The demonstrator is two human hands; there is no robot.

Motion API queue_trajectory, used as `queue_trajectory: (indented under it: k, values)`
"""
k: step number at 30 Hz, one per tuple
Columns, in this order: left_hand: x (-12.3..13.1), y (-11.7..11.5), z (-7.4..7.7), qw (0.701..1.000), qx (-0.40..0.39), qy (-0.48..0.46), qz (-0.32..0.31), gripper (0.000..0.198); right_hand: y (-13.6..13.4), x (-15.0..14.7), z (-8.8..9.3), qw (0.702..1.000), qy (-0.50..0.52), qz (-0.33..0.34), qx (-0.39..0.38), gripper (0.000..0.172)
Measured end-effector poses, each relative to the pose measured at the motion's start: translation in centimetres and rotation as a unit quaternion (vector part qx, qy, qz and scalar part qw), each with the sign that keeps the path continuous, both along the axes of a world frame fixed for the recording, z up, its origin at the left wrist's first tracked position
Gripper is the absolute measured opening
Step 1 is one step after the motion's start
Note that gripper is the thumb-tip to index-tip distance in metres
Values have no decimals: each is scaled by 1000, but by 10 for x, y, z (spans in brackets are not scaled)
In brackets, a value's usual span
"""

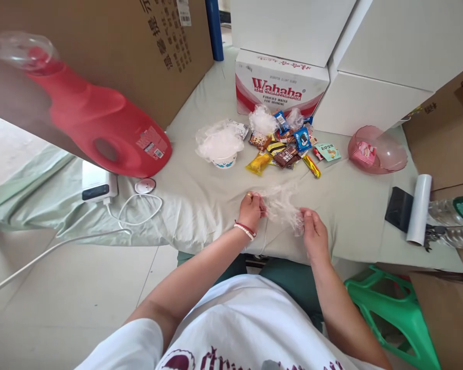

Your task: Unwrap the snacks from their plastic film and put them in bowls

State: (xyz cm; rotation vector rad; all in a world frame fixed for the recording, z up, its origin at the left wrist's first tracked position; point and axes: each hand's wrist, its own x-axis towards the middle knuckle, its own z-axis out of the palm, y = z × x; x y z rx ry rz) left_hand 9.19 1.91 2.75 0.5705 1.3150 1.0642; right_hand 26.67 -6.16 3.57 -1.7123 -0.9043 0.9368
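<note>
A thin, clear piece of plastic film (283, 203), crumpled and see-through, stretches between my two hands above the cloth-covered table. My left hand (251, 208) pinches its left edge, with the fingers closed. On the other side, my right hand (313, 231) grips the film's right edge between thumb and fingers. Whether the film is a bag or a cover, I cannot tell. Beyond the hands lies a pile of wrapped snacks (287, 149) in several colours. Left of that pile stands a white patterned bowl (224, 162) with clear plastic film bunched over its top.
A red detergent bottle (111, 118) stands at the left, beside a white power bank (98, 182) with a cable. Behind the snacks is a Wahaha carton (280, 85). To the right are a pink bowl (388, 151), a white roll (419, 208) and a green stool (395, 313).
</note>
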Motion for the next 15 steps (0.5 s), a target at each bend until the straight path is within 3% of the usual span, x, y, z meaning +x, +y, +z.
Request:
queue_trajectory:
  k: [4, 8, 11, 15]
  values:
    - [5, -4, -6, 991, 80, 108, 2, 17, 24, 3, 3, 995, -88, 51, -21, 67]
    - [-1, -8, -11, 947, 193, 254, -37, 15, 58, -10, -2, 986, -83, 129, -61, 63]
    - [-15, -3, -16, 950, 159, 267, -5, 23, 71, -14, -13, 996, -2, 91, -23, 46]
    - [-42, 10, -21, 945, 118, 304, 5, 32, 66, -7, -21, 998, 62, 23, -12, 34]
